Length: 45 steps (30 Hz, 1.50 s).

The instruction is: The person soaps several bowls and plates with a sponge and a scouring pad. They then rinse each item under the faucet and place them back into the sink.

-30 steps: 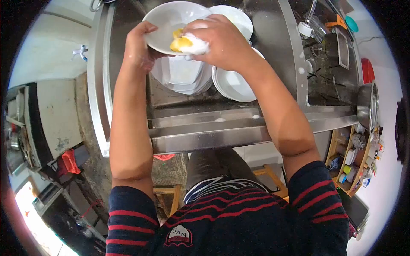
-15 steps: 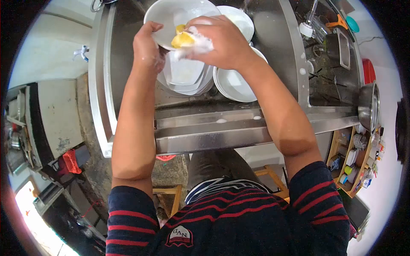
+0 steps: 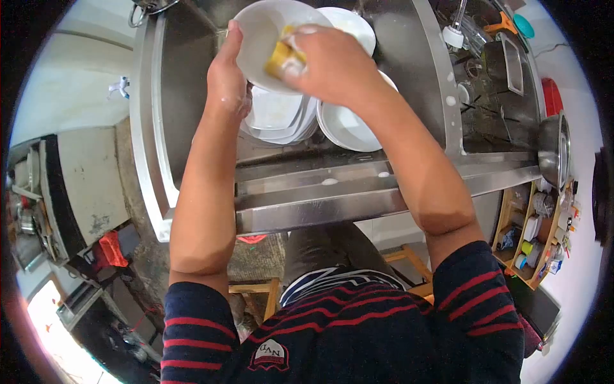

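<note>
My left hand (image 3: 226,75) grips the left rim of a white bowl (image 3: 254,40), which is tilted with its inside facing me. Inside it, my right hand (image 3: 334,64) presses a yellow sponge (image 3: 277,59) with white suds on it against the wall. The sponge is smeared by motion, and my right fingertips are partly hidden. Below the bowl lies a stack of white squarish plates (image 3: 274,116). Beside that stack sit white round bowls (image 3: 348,125), partly covered by my right forearm. Another white round dish (image 3: 353,27) shows behind my right hand.
The steel sink's front edge (image 3: 320,214) runs between me and the dishes. To the right, a second basin holds a metal container (image 3: 511,64) and glassware. A steel bowl (image 3: 555,150) stands at the right end, above a wooden shelf (image 3: 527,240).
My right hand has moved the sponge slightly right and deeper into the bowl. My left hand has shifted a little along the rim, and the bowl is tilted more toward me.
</note>
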Available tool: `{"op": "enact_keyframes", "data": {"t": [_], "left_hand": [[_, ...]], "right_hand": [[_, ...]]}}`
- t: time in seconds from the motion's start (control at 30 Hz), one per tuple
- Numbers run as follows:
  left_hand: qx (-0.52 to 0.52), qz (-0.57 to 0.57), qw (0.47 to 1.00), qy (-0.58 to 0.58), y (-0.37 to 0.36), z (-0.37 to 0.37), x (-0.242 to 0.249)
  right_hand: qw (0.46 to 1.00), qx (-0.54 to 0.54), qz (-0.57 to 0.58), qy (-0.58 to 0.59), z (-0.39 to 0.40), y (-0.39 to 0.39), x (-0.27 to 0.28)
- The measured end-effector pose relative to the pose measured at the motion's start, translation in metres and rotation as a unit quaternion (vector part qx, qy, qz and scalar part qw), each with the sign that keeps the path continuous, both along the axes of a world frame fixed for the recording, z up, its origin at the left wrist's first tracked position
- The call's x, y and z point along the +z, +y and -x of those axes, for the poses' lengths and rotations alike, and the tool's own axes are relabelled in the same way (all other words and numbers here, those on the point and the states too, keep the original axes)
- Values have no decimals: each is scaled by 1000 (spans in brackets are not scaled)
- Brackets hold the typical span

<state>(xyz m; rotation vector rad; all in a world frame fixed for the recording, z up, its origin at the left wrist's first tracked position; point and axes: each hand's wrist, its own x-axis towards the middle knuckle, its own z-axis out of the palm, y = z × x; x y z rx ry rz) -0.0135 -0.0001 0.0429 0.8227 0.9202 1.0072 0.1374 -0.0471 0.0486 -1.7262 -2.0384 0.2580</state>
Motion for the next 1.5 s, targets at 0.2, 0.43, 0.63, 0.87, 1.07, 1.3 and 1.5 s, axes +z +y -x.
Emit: {"op": "enact_keyframes", "data": {"t": [0.2, 0.43, 0.63, 0.87, 1.07, 1.3, 1.5], "left_hand": [[-72, 19, 996, -39, -2, -5, -6], [-57, 32, 997, 32, -4, -2, -5], [-104, 47, 993, 30, -8, -4, 3], [-20, -2, 998, 53, 3, 2, -9], [-82, 48, 995, 10, 0, -6, -12], [-46, 8, 997, 61, 3, 0, -11], [-108, 29, 993, 39, -2, -3, -4]], "right_hand": [[977, 60, -155, 137, -2, 11, -16], [994, 51, -47, 89, -1, 2, -8], [971, 43, -235, 27, -7, 9, 16], [992, 40, 116, 30, -1, 0, 5], [952, 87, -154, 250, -4, 16, -19], [994, 41, 97, 11, -3, 2, -3], [966, 84, -236, 66, -14, 11, -10]]}}
